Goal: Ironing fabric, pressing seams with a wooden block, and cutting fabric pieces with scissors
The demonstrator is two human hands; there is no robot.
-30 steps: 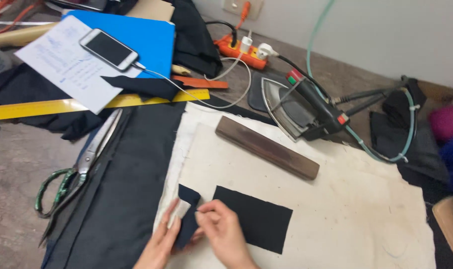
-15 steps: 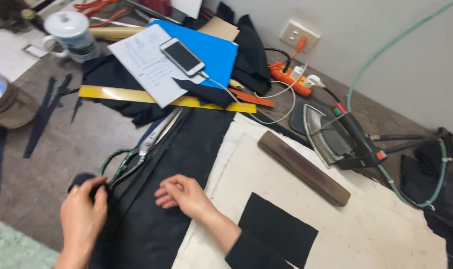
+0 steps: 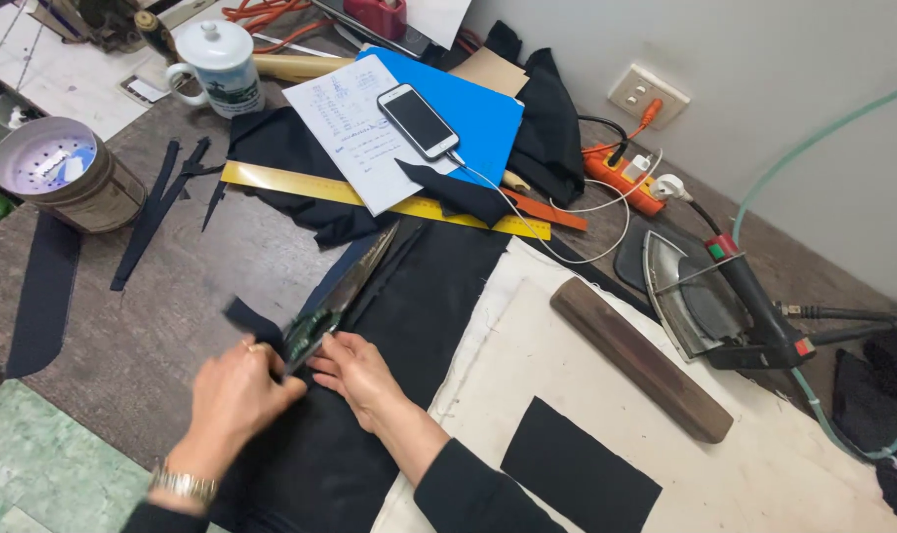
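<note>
A: Far left first. What do you log?

B: A round tin with a pale purple inside sits at the far left on the wooden table. Beside it lie narrow black fabric strips. Farther back stands a white lidded mug.

A: And your hands?

B: My left hand, a metal watch at the wrist, is closed around the green handles of the tailor's shears. The grip is tight, fingers curled, and a scrap of dark cloth hangs off it on the left. The blades point away from me, up and to the right, lying over the black fabric. Whether the blades are parted, I cannot tell; they are blurred.

A: The other hand?

B: My right hand is just beside the left, touching the shears near the handles, fingers loosely bent and resting flat on the black fabric. It holds nothing that I can see.

A: Past the blades?

B: A yellow ruler runs across, partly under a written sheet and a blue folder. A white phone lies on top, cable attached.

A: To the right?

B: A cream pressing cloth carries a black rectangle of fabric near me and a dark wooden block farther off. Beyond it, an iron lies tipped, and an orange power strip sits by the wall.
</note>
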